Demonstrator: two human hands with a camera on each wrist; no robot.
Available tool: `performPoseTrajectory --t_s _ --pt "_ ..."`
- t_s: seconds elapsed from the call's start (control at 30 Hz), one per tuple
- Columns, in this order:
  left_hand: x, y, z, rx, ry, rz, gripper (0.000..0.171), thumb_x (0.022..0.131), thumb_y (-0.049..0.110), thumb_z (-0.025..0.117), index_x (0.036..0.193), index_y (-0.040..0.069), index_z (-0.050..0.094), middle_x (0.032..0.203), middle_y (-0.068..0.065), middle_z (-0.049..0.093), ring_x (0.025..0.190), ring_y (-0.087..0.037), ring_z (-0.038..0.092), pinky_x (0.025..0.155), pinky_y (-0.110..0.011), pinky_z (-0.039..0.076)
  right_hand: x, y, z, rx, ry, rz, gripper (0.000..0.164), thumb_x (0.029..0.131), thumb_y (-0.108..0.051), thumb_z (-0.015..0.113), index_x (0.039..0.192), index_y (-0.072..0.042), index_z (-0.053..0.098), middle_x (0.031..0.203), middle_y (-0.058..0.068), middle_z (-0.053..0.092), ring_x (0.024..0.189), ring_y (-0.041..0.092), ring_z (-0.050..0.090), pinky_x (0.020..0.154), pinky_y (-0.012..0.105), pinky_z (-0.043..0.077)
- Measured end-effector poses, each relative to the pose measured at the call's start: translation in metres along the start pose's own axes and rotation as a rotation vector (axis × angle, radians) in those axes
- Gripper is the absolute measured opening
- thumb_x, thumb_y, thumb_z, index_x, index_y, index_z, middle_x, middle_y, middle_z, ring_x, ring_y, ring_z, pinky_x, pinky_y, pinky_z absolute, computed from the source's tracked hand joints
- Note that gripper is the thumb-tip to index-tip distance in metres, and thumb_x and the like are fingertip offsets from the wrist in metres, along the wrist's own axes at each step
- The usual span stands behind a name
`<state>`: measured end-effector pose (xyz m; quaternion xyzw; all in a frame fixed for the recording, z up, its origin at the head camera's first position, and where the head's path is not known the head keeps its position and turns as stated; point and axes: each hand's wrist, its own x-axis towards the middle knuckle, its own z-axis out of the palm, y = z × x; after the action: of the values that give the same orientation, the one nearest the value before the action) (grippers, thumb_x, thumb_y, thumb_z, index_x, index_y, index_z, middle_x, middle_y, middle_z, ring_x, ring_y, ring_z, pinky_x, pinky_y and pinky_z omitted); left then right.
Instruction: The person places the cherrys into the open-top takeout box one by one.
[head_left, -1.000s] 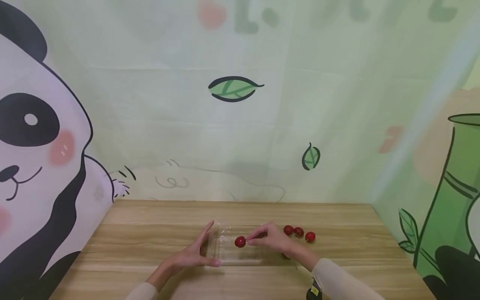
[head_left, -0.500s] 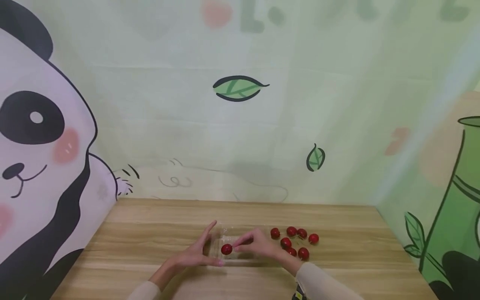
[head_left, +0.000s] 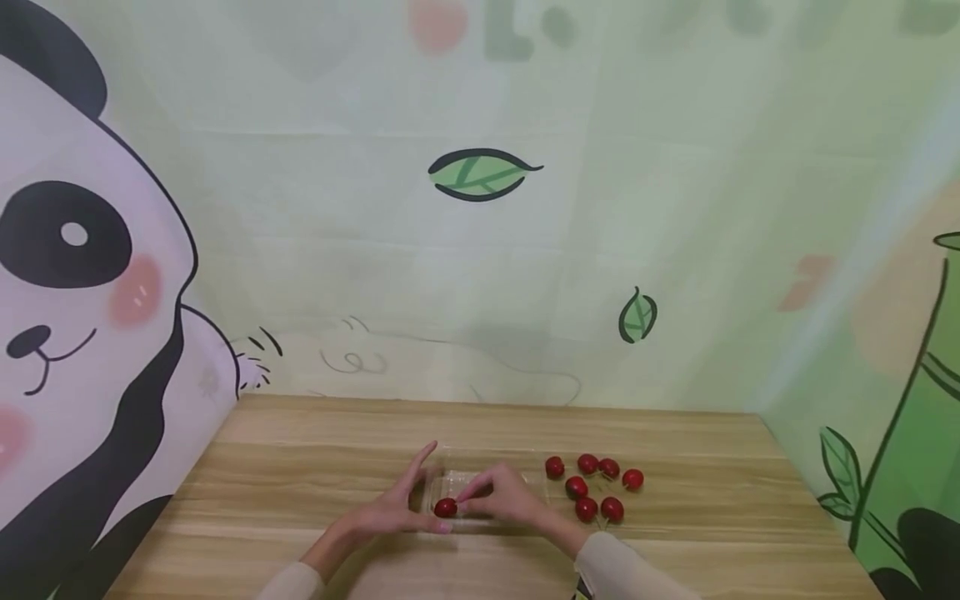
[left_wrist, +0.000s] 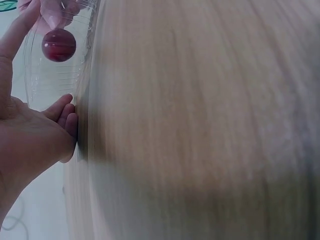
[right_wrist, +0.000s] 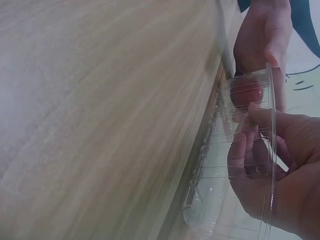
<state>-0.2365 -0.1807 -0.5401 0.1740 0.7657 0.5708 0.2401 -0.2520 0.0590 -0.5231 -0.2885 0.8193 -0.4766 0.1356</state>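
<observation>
A clear plastic box (right_wrist: pixel 207 200) without a visible lid lies on the wooden table. With thumb and fingertips, my right hand (head_left: pixel 504 497) pinches a red cherry (head_left: pixel 446 507) by its stem end, low inside the box at the left end. The left wrist view shows this cherry (left_wrist: pixel 59 45) through the clear wall. My left hand (head_left: pixel 386 510) spans the left end of the box, thumb at the near side and index finger stretched toward the far side. Several more cherries (head_left: pixel 576 487) with thin stems lie loose to the right of the box.
The wooden table (head_left: pixel 315 442) ends at a fabric backdrop (head_left: pixel 375 275) printed with a panda and leaves. Beneath the right sleeve (head_left: pixel 611 567), a small dark item (head_left: pixel 582 590) with a yellow mark shows at the bottom edge.
My right hand has moved left and down, lowering the cherry from above the middle of the box to its left end. The left hand stays at the box's end.
</observation>
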Motion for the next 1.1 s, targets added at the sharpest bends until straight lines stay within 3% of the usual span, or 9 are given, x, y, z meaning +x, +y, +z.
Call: performPoseTrajectory --t_s 0.23,0.5,0.8,1.1 --pt "0.003 -0.001 -0.001 -0.002 0.007 -0.004 0.122 0.084 0.028 0.085 0.164 0.026 -0.007 0.168 -0.023 0.021 0.156 -0.050 0.007 0.118 -0.078 0.005 0.001 -0.001 0.000 -0.042 -0.008 -0.009 0.010 0.086 -0.005 0.079 0.093 0.003 0.079 0.091 0.017 0.079 0.075 0.007 0.068 0.066 0.013 0.050" --pt "0.005 -0.002 0.001 -0.008 0.005 0.007 0.123 0.084 0.026 0.086 0.165 0.023 -0.006 0.167 -0.024 0.023 0.156 -0.049 0.010 0.120 -0.075 0.006 0.002 0.002 -0.002 -0.150 -0.051 -0.022 0.007 0.087 -0.005 0.078 0.091 0.001 0.080 0.089 0.014 0.080 0.067 -0.007 0.054 0.062 0.012 0.042" --pt "0.005 -0.001 0.001 -0.013 0.014 0.013 0.124 0.082 0.024 0.087 0.165 0.023 -0.006 0.167 -0.024 0.024 0.155 -0.049 0.013 0.120 -0.074 0.007 -0.005 -0.003 -0.012 -0.117 -0.031 -0.038 0.012 0.088 -0.005 0.077 0.096 0.003 0.079 0.095 0.017 0.079 0.073 -0.004 0.059 0.065 0.014 0.048" --pt "0.004 0.000 0.000 -0.001 0.024 0.012 0.126 0.082 0.023 0.087 0.164 0.021 -0.007 0.165 -0.025 0.027 0.153 -0.050 0.017 0.120 -0.074 0.009 -0.023 -0.013 -0.040 -0.164 0.072 -0.028 0.014 0.091 -0.011 0.076 0.097 0.001 0.080 0.093 0.012 0.078 0.075 0.000 0.058 0.065 0.016 0.048"
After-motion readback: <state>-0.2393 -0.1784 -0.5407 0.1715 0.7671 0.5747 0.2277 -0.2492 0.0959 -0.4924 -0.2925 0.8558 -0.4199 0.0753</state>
